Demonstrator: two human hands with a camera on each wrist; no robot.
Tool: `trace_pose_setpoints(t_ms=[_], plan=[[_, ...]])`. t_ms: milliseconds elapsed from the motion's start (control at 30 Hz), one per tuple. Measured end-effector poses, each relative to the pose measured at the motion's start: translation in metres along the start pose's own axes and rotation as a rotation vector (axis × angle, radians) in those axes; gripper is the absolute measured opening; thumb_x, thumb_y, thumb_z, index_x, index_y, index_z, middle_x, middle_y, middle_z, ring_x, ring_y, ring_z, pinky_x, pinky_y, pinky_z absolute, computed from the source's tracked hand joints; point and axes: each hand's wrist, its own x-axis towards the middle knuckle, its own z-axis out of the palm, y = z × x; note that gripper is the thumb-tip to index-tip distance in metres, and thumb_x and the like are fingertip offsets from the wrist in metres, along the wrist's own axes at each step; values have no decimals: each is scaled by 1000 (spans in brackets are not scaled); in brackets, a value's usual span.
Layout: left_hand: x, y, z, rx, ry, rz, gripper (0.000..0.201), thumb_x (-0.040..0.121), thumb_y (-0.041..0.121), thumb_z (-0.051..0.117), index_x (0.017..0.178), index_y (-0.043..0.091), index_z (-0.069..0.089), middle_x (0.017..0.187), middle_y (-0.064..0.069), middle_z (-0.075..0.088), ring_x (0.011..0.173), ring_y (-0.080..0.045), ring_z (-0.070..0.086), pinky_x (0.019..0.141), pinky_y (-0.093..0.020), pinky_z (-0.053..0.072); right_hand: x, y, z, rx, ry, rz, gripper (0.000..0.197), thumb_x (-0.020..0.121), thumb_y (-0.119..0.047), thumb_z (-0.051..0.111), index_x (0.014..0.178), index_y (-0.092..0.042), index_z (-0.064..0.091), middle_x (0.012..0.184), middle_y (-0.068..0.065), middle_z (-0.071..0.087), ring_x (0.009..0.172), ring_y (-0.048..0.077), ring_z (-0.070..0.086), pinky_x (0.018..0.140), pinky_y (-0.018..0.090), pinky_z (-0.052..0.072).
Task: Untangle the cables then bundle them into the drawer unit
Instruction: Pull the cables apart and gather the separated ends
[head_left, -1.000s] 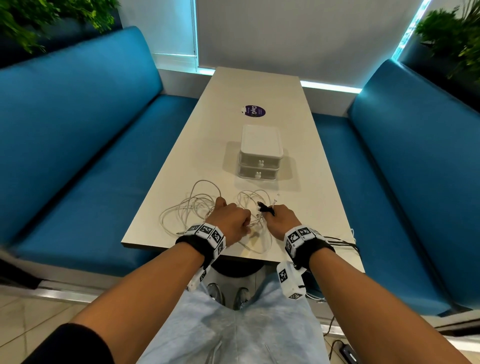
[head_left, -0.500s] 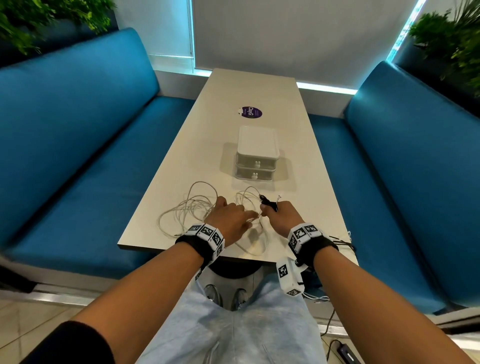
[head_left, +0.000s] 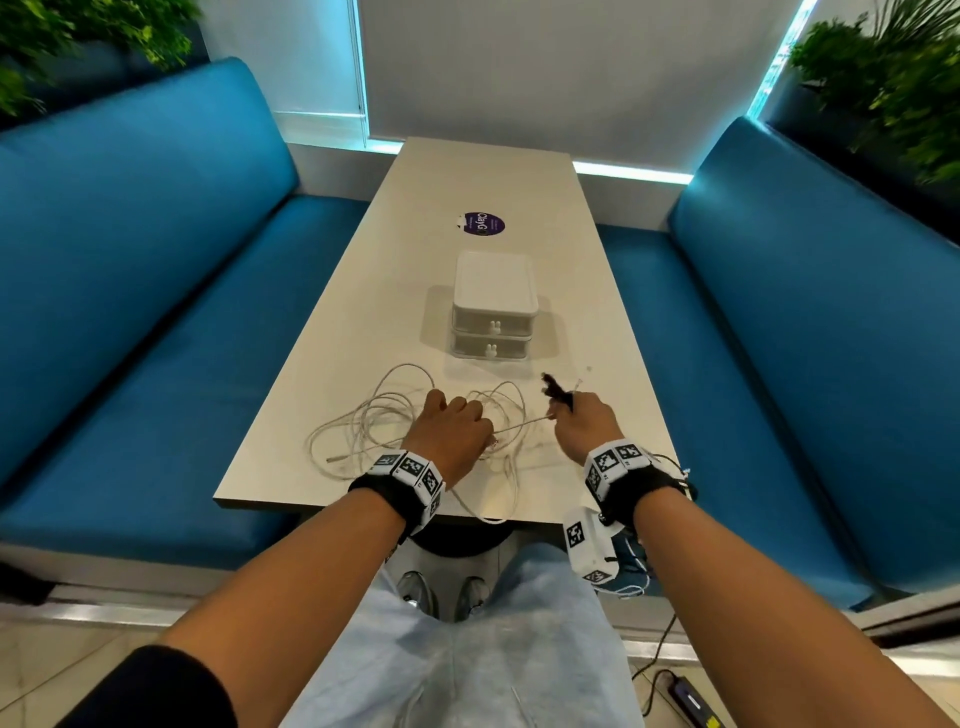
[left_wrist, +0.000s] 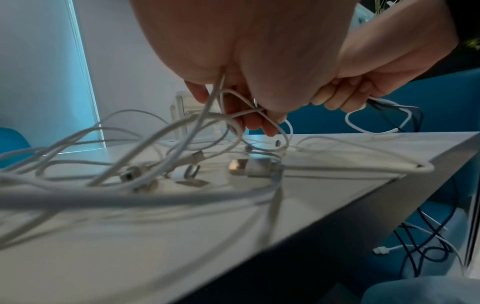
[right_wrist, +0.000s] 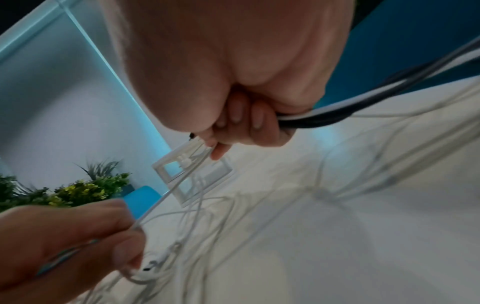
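White cable (head_left: 519, 427) taut crosswise between left hand (head_left: 451, 435) and right hand (head_left: 584, 423)

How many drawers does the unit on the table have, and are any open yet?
2. The upper drawer and the lower drawer are stacked in the drawer unit, just beyond the cables. Both look closed.

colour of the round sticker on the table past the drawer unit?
Dark purple with white lettering: the round sticker lies beyond the drawer unit. Head view shows it best.
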Motion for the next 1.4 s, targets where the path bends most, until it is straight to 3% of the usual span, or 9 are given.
trace_pose_setpoints(t_ms=[167,433,600,667,800,900,1033,1233,1400], plan=[[2,-2,3,7,-21,-18,29,102,32,39,111,20,65,111,-1,60,107,-27,52,97,-44,26,1,10,-12,75,60,57,31,103,-23,38,112,-5,62,105,14,63,102,34,58,75,30,37],[8,13,2,76,-92,0,25,97,25,45,102,23,70,102,1,66,102,-27,56,100,-47,25,-6,-10,5,438,-174,-145,26,102,-15,37,96,-23,61,90,4,74,91,21,70,91,41,53],[10,17,5,77,-97,17,27,96,27,43,97,24,69,97,2,67,98,-25,58,97,-45,25,-11,-25,11,418,-263,-181,26,99,-22,42,83,-16,62,70,-2,71,76,16,70,92,45,50],[10,17,7,69,-86,16,27,97,27,42,99,23,69,99,2,67,99,-25,57,96,-44,25,-16,-32,12,345,-282,-209,23,95,-24,44,81,-17,60,60,-4,60,63,20,60,81,50,51],[9,14,9,39,-9,26,30,102,33,39,111,19,64,105,-1,67,105,-27,56,98,-46,28,-23,-30,14,-135,-240,-361,24,97,-19,44,104,-9,64,95,12,70,89,32,62,79,38,48],[7,5,13,43,-15,31,25,100,27,43,110,19,64,108,0,64,109,-26,53,98,-47,27,-26,-23,8,-275,-204,-408,24,98,-20,44,106,-7,62,101,19,69,94,37,62,78,39,47],[3,-23,20,17,-61,-22,25,99,26,44,117,23,62,115,2,61,113,-25,50,101,-48,25,-16,-5,-15,-398,-123,-289,26,101,-26,42,112,-8,56,100,19,65,87,36,62,71,37,48],[-1,-30,18,-96,-72,64,43,96,58,40,118,26,60,117,3,59,115,-23,48,95,-42,29,1,10,-29,-280,-26,78,29,98,-22,40,115,-6,57,110,19,63,91,36,61,68,33,43],[1,-18,17,-51,-61,78,34,100,43,39,125,29,57,121,2,60,118,-25,49,97,-44,28,0,1,-17,-159,-32,71,30,98,-23,44,117,-6,60,113,17,64,99,36,60,74,34,46]])
